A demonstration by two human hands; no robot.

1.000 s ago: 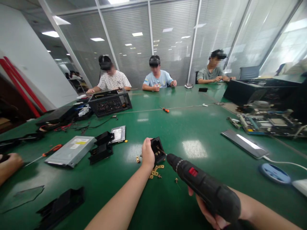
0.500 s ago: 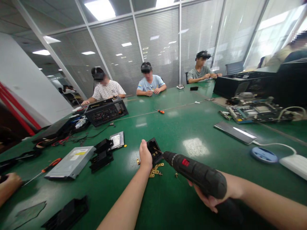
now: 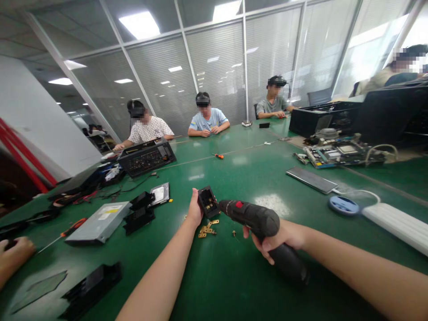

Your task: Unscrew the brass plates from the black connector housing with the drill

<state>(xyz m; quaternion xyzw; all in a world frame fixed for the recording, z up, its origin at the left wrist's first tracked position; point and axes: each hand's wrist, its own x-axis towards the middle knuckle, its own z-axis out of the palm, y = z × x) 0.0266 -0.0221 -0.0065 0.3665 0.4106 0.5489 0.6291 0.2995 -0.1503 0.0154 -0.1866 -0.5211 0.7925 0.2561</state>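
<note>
My left hand (image 3: 195, 209) is closed on a small black plastic box (image 3: 206, 196) with brass pieces inside it, its open face turned up toward me. My right hand (image 3: 267, 243) grips a black cordless drill (image 3: 250, 216) by its handle. The drill's nose points left at the box; whether the bit touches a screw inside is too small to tell. Several flat brass plates (image 3: 206, 229) lie loose on the green table just below the box. A small screw (image 3: 234, 233) rests to their right.
Left of me are a grey optical drive (image 3: 98, 223), black plastic brackets (image 3: 140, 214), a hard drive (image 3: 161, 194) and a co-worker's hand (image 3: 16, 256). On the right stand a power bank (image 3: 311, 180), a blue disc (image 3: 343, 205), a white power strip (image 3: 396, 227) and a circuit board (image 3: 341, 149). People sit across the table.
My right hand has tipped the drill more upright, showing its handle. The box and both hands appear slightly further left and higher as the view shifts.
</note>
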